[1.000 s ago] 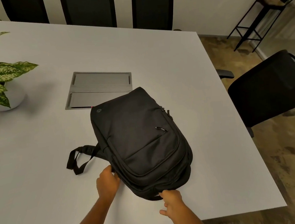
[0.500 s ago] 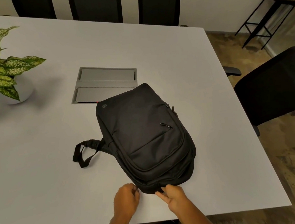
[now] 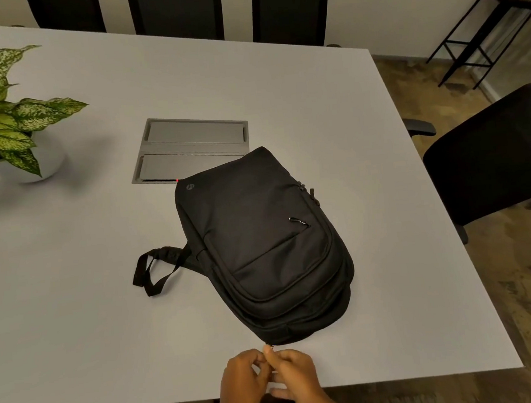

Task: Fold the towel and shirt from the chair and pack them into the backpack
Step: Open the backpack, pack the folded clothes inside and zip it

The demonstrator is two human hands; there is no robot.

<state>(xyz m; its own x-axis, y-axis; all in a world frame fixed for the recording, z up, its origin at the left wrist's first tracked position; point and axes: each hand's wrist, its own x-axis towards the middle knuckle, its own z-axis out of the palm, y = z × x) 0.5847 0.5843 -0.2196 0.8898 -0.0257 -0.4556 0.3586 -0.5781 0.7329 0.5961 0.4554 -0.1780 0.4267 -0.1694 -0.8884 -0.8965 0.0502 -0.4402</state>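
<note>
A black backpack (image 3: 261, 243) lies flat on the white table (image 3: 75, 314), front pocket up, its loop strap (image 3: 154, 269) trailing to the left. At its near corner a small zipper pull (image 3: 268, 348) sticks out. My right hand (image 3: 295, 375) pinches that pull with its fingertips. Close beside it, my left hand (image 3: 241, 380) has its fingers curled against the right fingers; whether it holds anything is hidden. No towel or shirt is in view.
A potted plant (image 3: 4, 127) stands at the table's left. A grey cable hatch (image 3: 189, 150) sits in the tabletop behind the backpack. A black office chair (image 3: 491, 155) stands to the right, dark chair backs line the far edge, and a metal stool (image 3: 483, 21) is at the far right.
Both hands drew back from the backpack's near edge and came together at the zipper pull. Earlier the left hand was on the bag's left side. The view shifted slightly.
</note>
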